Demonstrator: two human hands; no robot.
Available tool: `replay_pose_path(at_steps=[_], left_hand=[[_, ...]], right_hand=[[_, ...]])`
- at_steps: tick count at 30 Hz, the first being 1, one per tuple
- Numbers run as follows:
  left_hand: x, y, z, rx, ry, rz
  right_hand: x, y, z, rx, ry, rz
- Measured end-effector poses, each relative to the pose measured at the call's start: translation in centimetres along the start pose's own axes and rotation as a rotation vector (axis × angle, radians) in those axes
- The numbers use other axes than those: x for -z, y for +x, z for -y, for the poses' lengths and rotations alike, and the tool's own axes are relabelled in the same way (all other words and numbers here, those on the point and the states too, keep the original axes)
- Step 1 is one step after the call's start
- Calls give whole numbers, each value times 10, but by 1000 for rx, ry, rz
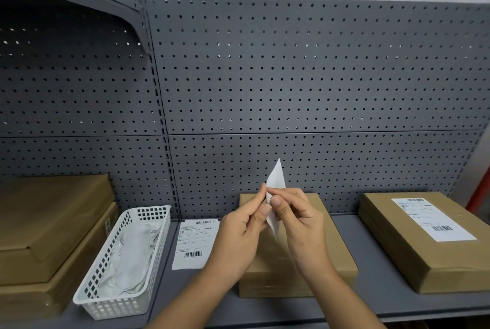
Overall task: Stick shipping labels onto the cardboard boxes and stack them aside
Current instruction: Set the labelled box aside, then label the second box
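Left hand (245, 225) and right hand (297, 220) raised together above the middle cardboard box (297, 273), fingers curled in, thumbs and forefingers pinched on a white label sheet (275, 182) held edge-on and upright between them. Top corner of the sheet pointing up past the fingertips, lower corner hanging down between the palms. Printed side turned away; nothing legible on it.

On the grey shelf (371, 299), three places with boxes: a stack of two flat boxes (53, 227) at far left, the middle box under the hands with a bare top, and a labelled box (424, 246) at right, well apart from the middle one. Label on the right box (432, 218) stuck flat on its top, with a barcode at its far edge and another at its near edge; lines of small print too fine to read.

One loose label (195, 243) lying flat on the shelf just left of the middle box, also with two barcodes and unreadable small text. One white plastic basket (148, 257) to its left, holding crumpled white backing paper (130, 257). Grey pegboard (291, 76) behind everything.
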State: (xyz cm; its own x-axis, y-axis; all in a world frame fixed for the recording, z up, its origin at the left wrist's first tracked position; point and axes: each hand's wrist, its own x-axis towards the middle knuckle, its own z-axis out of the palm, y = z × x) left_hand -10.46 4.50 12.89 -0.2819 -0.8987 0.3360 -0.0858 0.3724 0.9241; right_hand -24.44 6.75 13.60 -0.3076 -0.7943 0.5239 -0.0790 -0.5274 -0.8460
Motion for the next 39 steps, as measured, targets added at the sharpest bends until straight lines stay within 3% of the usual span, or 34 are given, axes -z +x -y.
replay_pose_path(at_steps=[27,34,39], left_hand=[[1,-7,-11,-30,-34,34],[1,-8,-10,-69,49,-1],[1,-10,-12,-79,71,-16]], right_hand=[[0,-3,14,-92,172,-14],[-4,-9,22,-179,375,26],[-4,-10,25,-132,269,6]])
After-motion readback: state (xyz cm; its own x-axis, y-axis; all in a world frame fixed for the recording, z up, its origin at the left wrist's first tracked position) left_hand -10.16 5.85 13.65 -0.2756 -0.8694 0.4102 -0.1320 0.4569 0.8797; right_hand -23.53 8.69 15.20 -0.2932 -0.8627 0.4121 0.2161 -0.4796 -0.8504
